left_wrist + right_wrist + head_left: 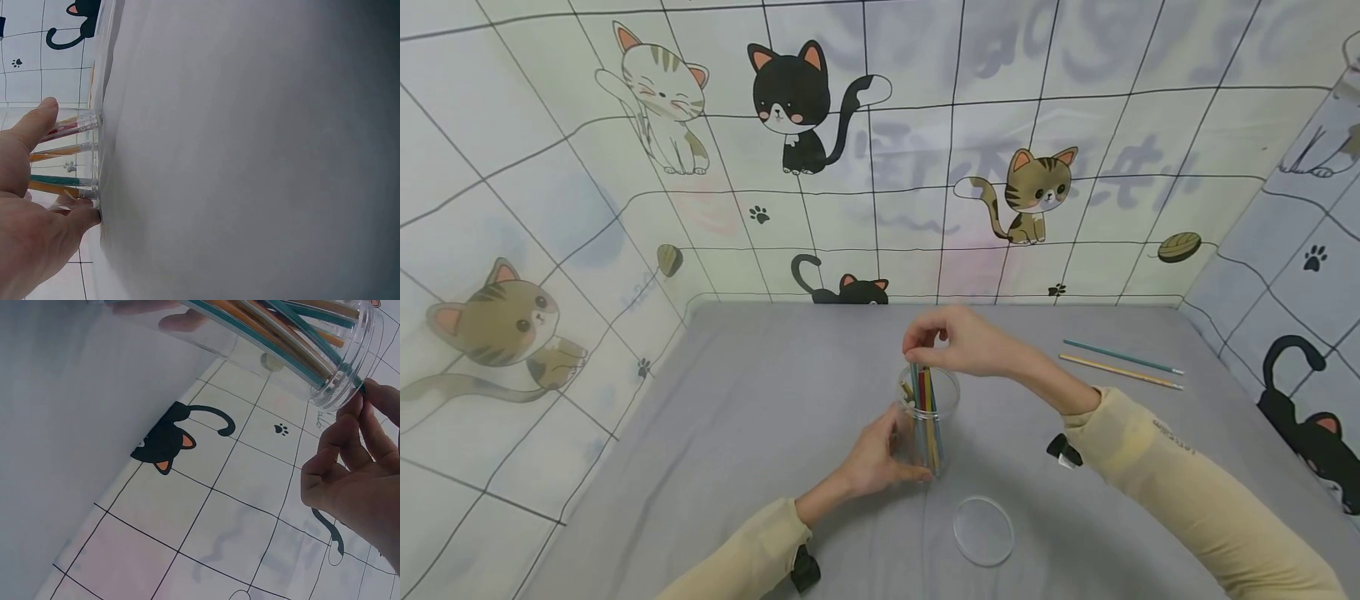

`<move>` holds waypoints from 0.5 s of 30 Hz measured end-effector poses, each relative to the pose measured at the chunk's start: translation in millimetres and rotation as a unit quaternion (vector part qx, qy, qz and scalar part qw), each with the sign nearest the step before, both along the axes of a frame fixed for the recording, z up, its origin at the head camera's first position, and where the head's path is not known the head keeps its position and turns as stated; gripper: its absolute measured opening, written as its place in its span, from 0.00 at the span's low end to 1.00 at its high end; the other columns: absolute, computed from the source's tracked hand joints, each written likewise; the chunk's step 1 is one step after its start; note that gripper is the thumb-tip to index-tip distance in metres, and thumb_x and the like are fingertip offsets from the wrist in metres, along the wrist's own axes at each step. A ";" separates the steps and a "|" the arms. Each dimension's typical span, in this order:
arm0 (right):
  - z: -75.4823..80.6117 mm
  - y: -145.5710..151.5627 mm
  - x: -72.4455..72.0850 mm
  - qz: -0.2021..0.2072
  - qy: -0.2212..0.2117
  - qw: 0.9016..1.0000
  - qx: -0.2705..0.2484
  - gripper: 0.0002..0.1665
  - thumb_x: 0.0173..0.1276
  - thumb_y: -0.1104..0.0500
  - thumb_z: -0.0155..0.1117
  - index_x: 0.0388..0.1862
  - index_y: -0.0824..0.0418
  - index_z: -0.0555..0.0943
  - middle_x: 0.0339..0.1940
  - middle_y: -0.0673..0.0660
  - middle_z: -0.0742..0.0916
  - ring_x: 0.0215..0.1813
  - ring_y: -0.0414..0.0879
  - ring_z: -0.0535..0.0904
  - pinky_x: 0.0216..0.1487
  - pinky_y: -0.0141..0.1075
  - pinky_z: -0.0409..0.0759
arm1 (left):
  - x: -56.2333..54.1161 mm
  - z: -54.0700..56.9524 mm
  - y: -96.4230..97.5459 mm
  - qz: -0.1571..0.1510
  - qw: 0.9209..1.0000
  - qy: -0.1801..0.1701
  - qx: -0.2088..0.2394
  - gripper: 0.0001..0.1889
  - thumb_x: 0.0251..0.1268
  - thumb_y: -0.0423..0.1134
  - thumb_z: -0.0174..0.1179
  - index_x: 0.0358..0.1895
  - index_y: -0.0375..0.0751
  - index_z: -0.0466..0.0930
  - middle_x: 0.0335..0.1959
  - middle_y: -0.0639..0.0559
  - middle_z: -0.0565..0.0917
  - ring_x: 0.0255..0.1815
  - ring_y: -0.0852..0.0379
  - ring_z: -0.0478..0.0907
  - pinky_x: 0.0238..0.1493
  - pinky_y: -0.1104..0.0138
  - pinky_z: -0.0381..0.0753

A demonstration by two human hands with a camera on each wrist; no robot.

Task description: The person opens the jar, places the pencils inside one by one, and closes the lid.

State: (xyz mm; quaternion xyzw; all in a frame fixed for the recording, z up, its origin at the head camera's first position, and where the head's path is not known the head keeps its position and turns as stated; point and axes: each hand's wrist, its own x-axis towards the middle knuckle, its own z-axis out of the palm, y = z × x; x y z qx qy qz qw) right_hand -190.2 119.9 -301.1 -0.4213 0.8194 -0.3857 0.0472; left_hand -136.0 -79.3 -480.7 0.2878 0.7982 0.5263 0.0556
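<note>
A clear plastic jar (951, 398) stands upright on the grey cloth, with several coloured pencils (929, 429) inside. Low on its side, my left hand (872, 454) grips the wall, thumb and fingers on either side in the left wrist view. My right hand (966, 342) is over the jar's mouth. Between its thumb and forefinger it pinches the end of a teal pencil (350, 374), whose length reaches down into the jar. Metal-banded eraser ends show near the jar's bottom in the left wrist view.
On the right lie two loose pencils, one teal (1123, 356) and one yellow (1120, 372). A round clear lid (983, 532) is flat on the grey cloth (760, 433) in front of the jar. Cat-printed sheets (910, 150) rise at the back and both sides.
</note>
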 end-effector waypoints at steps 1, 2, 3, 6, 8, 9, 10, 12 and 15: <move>0.3 0.4 0.3 -0.004 -0.004 1.000 -0.005 0.05 0.68 0.66 0.67 0.34 0.56 0.84 0.29 0.44 0.84 0.35 0.44 0.78 0.41 0.41 0.73 | 0.2 0.2 -0.3 -0.001 1.000 -0.002 0.000 0.32 0.45 0.33 0.81 0.51 0.45 0.68 0.50 0.54 0.78 0.56 0.56 0.75 0.58 0.61 0.76; 0.2 0.8 0.3 -0.005 -0.007 1.000 -0.010 0.05 0.68 0.66 0.67 0.34 0.57 0.84 0.28 0.45 0.84 0.34 0.44 0.78 0.40 0.41 0.74 | 0.6 0.5 -0.5 -0.002 1.000 -0.005 -0.001 0.35 0.46 0.33 0.81 0.55 0.45 0.68 0.51 0.53 0.78 0.58 0.55 0.75 0.59 0.60 0.75; 0.0 1.2 0.5 -0.005 -0.011 1.000 -0.014 0.05 0.67 0.67 0.68 0.33 0.57 0.84 0.28 0.45 0.84 0.33 0.44 0.77 0.40 0.41 0.75 | 0.8 0.6 -0.7 -0.003 1.000 -0.005 0.000 0.36 0.46 0.33 0.81 0.57 0.44 0.68 0.52 0.53 0.78 0.59 0.54 0.75 0.60 0.59 0.74; -2.5 3.0 0.3 -0.002 -0.018 1.000 -0.007 0.04 0.65 0.66 0.71 0.32 0.58 0.85 0.28 0.46 0.84 0.34 0.46 0.77 0.38 0.41 0.76 | 0.9 0.4 -1.0 -0.004 1.000 -0.003 -0.001 0.40 0.46 0.34 0.81 0.63 0.43 0.66 0.52 0.52 0.78 0.60 0.53 0.75 0.61 0.57 0.75; -4.9 4.3 -0.6 -0.005 -0.006 1.000 0.006 0.04 0.63 0.63 0.74 0.34 0.57 0.85 0.31 0.44 0.85 0.36 0.48 0.78 0.38 0.40 0.75 | 0.8 -0.1 -1.1 -0.002 1.000 -0.002 -0.001 0.42 0.46 0.35 0.81 0.65 0.43 0.65 0.52 0.52 0.78 0.59 0.54 0.75 0.60 0.58 0.75; -5.6 4.7 -1.0 -0.008 0.001 1.000 0.008 0.05 0.63 0.62 0.75 0.35 0.57 0.85 0.32 0.44 0.85 0.37 0.48 0.77 0.39 0.40 0.75 | 0.6 -0.5 -1.0 -0.001 1.000 -0.002 -0.001 0.42 0.46 0.35 0.81 0.65 0.43 0.65 0.51 0.53 0.78 0.59 0.54 0.75 0.60 0.58 0.75; -6.1 5.3 -1.6 -0.012 0.009 1.000 0.008 0.06 0.62 0.61 0.75 0.37 0.57 0.85 0.34 0.44 0.85 0.37 0.49 0.77 0.39 0.41 0.74 | 0.4 -1.0 -1.0 0.000 1.000 -0.003 -0.001 0.43 0.45 0.35 0.82 0.65 0.44 0.65 0.51 0.54 0.78 0.59 0.55 0.75 0.60 0.58 0.75; -5.7 6.2 -2.6 -0.021 0.027 0.999 0.002 0.07 0.63 0.61 0.75 0.39 0.57 0.85 0.36 0.45 0.85 0.38 0.49 0.76 0.39 0.42 0.74 | 0.2 -1.8 -0.9 0.002 1.000 -0.005 0.000 0.43 0.44 0.35 0.82 0.65 0.44 0.65 0.50 0.55 0.78 0.59 0.55 0.75 0.61 0.58 0.74; -4.3 9.5 -5.1 -0.041 0.021 0.999 -0.015 0.05 0.68 0.62 0.69 0.42 0.60 0.85 0.37 0.49 0.85 0.37 0.48 0.76 0.38 0.42 0.74 | -0.2 -2.3 -0.6 0.005 1.000 -0.009 0.002 0.42 0.44 0.34 0.82 0.63 0.45 0.67 0.50 0.55 0.79 0.59 0.55 0.75 0.62 0.57 0.73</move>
